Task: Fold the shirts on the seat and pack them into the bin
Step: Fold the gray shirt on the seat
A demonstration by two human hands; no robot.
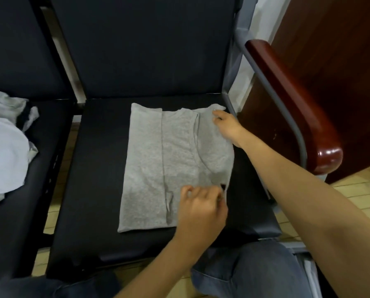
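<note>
A grey shirt (175, 160) lies flat in the middle of the black seat (98, 168), with its left side folded in lengthwise. The left hand (201, 209) sits at the shirt's 5 o'clock, fingers (187, 190) curled tight and pinching the near right edge of the cloth. The right hand (228, 124) is at its 1 o'clock, fingers bent down, gripping the far right corner. At 9 o'clock, on the next seat, lies a loose pile of clothes (5, 151); a wooden armrest (291, 100) runs along 3 o'clock

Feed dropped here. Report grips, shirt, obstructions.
Left grip pinching grey shirt near edge. Right grip holding its far corner. Shirt part-folded, flat on seat. Nothing in the way; bin not in view.
</note>
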